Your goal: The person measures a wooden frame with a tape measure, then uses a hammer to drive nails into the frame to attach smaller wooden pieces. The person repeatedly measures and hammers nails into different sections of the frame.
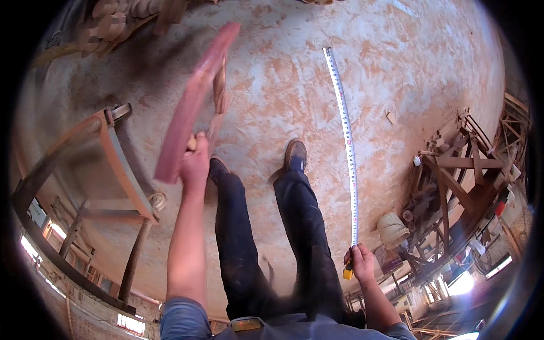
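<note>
A mottled, pale and rust-coloured floor [272,85] takes up most of the view. At the person's left stands a large wooden frame [120,161], with rails and legs joined at the corners. On the far right there is a jumbled stack of wooden frames [472,163]. The person's dark trousers [238,226] come up from the lower edge, the feet standing apart on the floor.

A reddish board [192,102] is held up on the left side, slanting away from the person, its surface slightly blurred. A narrower brown strip [220,85] shows along its right side; whether the two are joined, I cannot tell. To the right, a tape blade [348,141] extends in a long, slightly bowed line from the right hand to well beyond the shoes. A pale bucket [392,230] sits near the right hand.

The left hand [194,161] is closed around the lower part of the board, its fingers [200,140] curled against the wood; the full wrap is partly hidden. The right hand [364,264] is likewise mostly closed, its fingers [355,250] bent around the yellow tape case [348,271] where the blade comes out. A small wood scrap [391,118] lies right of the blade.
</note>
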A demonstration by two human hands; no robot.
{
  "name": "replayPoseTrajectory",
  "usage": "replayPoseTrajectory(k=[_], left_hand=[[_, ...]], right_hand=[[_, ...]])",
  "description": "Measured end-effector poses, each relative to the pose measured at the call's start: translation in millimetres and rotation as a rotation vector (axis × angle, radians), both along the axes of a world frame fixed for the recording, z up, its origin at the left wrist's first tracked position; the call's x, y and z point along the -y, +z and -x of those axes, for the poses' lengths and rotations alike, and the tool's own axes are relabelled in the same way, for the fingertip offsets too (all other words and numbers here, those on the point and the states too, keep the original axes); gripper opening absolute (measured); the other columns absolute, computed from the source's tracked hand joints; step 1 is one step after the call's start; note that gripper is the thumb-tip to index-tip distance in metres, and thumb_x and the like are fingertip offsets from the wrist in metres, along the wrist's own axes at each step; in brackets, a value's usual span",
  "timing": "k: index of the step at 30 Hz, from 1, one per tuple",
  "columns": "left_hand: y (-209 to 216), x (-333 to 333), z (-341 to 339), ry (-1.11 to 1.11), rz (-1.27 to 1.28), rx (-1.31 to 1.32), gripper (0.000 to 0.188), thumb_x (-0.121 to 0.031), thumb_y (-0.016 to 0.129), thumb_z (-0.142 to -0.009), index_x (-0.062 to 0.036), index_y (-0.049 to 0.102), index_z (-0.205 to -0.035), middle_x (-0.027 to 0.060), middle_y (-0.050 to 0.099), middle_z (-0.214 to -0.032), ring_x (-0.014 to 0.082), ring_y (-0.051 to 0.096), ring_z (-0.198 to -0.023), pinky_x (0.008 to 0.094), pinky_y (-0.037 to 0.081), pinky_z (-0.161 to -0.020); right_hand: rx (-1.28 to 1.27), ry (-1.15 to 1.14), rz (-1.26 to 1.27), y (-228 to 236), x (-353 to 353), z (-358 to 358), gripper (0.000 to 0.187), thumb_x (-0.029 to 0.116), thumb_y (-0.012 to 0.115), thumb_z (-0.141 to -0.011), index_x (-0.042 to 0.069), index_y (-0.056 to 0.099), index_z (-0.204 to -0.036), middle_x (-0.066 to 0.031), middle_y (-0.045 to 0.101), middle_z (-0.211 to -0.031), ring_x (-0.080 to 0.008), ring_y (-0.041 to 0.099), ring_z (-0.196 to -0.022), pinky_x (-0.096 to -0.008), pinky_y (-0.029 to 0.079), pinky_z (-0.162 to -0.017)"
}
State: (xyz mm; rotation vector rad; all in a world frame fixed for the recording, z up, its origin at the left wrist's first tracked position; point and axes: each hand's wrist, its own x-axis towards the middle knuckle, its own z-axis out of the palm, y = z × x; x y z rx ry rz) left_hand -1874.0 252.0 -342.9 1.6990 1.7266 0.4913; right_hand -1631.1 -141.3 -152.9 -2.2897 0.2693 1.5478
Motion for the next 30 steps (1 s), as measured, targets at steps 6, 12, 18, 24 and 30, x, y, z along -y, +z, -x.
replayPoseTrajectory(k=[6,12,18,24,30], left_hand=[[-28.1,-4.2,19.2,0.184,0.355,-0.014,0.021,-0.017,0.060,-0.083,-0.0003,0.053,-0.072,0.0055,0.058,-0.065,0.0182,0.054,-0.061,0.0343,0.043,-0.062],[130.8,20.6,63.7,0.188,0.197,0.216,0.017,-0.006,0.063,-0.079,0.0000,0.052,-0.090,0.0061,0.056,-0.082,0.0159,0.056,-0.071,0.0333,0.045,-0.064],[329.1,49.7,156.1,0.574,-0.101,0.651,0.030,0.003,0.054,-0.082,-0.0059,0.042,-0.108,0.0030,0.051,-0.082,0.0117,0.053,-0.067,0.0272,0.047,-0.060],[447.4,71.3,256.4,0.995,-0.302,0.947,0.030,0.004,0.048,-0.083,-0.0069,0.041,-0.109,0.0036,0.047,-0.076,0.0116,0.045,-0.055,0.0284,0.040,-0.047],[424.9,88.3,383.8,1.217,-0.365,1.327,0.017,-0.004,0.055,-0.079,-0.0110,0.047,-0.092,-0.0007,0.043,-0.072,0.0117,0.041,-0.058,0.0292,0.038,-0.052]], right_hand=[[0.015,0.102,-0.020,14.4,-14.4,-12.1,0.031,0.021,0.045,-0.098,0.004,0.054,-0.074,-0.0045,0.060,-0.064,-0.0102,0.055,-0.056,-0.0258,0.046,-0.053],[-0.008,0.077,-0.154,49.8,-13.5,-21.6,0.030,0.019,0.046,-0.098,0.003,0.055,-0.075,-0.0051,0.060,-0.065,-0.0113,0.056,-0.056,-0.0263,0.046,-0.054],[-0.057,0.373,-0.329,92.4,-43.1,-32.0,0.027,0.023,0.047,-0.098,0.004,0.053,-0.080,-0.0059,0.059,-0.064,-0.0122,0.056,-0.052,-0.0254,0.046,-0.049],[-0.068,0.551,-0.518,141.8,-134.1,-39.3,0.027,0.020,0.046,-0.098,0.002,0.053,-0.078,-0.0060,0.058,-0.064,-0.0114,0.054,-0.052,-0.0260,0.046,-0.048],[-0.059,0.743,-0.669,206.5,-214.8,30.2,0.027,0.021,0.047,-0.098,0.003,0.053,-0.077,-0.0055,0.058,-0.063,-0.0101,0.054,-0.052,-0.0248,0.046,-0.049]])
